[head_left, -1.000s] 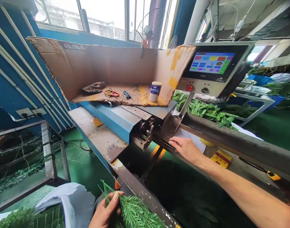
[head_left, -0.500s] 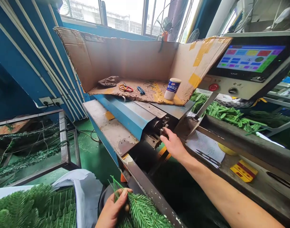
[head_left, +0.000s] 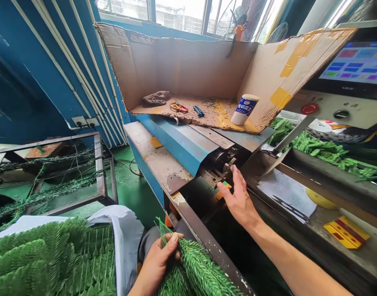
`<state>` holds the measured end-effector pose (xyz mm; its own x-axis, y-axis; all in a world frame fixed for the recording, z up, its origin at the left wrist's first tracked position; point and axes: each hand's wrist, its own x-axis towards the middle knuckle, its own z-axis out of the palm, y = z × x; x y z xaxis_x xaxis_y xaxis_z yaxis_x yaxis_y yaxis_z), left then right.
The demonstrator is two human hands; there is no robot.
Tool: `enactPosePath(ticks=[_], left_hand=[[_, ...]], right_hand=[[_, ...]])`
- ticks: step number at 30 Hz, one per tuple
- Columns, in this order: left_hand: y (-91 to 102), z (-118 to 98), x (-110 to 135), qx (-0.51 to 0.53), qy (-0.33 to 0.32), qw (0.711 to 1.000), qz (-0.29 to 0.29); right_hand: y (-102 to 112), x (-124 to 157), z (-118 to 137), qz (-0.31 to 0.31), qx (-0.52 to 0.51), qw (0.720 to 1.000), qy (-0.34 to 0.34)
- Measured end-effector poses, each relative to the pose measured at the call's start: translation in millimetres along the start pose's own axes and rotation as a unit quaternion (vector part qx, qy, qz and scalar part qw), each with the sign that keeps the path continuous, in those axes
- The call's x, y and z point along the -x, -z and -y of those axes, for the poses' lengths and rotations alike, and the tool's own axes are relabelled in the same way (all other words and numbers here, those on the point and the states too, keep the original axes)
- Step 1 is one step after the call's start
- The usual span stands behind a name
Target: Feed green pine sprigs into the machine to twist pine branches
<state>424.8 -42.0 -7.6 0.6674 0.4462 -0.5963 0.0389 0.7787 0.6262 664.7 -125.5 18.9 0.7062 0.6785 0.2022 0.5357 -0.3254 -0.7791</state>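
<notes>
Green sprigs (head_left: 203, 263) are being pinched by the left hand (head_left: 159, 261), in front of the blue machine (head_left: 185, 149). At this machine's metal end (head_left: 211, 177), the right hand (head_left: 241, 203) is hovering wide-spread, apparently empty. Loosening pinch could be spilling sprigs; careless reaching could be scraping fingertips on metal. Compared with half a second ago, the right thumb is standing further from its fingers.

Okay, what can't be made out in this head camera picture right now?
All in the head view:
Green branches: far ends cut off by the bottom edge.
Left hand: some fingers hidden behind the branches.
Right hand: contact with the metal parts unclear, its fingertips overlapping them.
Control screen: right side cut off by the right edge.
</notes>
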Motion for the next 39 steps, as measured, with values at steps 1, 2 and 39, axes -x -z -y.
enactPosePath(ticks=[1, 2, 39], left_hand=[[-2.1, -0.5, 0.5, -0.002, -0.002, 1.000, 0.004], [-5.0, -1.0, 1.1, 0.000, -0.007, 1.000, 0.011], [11.7, 22.5, 21.4, -0.008, -0.032, 0.999, -0.032]], right_hand=[[-0.3, 17.3, 10.5, 0.072, -0.025, 0.997, 0.003], [-1.2, 34.9, 20.5, 0.173, -0.064, 0.983, 0.009], [82.3, -38.4, -28.0, 0.098, 0.321, 0.897, 0.289]])
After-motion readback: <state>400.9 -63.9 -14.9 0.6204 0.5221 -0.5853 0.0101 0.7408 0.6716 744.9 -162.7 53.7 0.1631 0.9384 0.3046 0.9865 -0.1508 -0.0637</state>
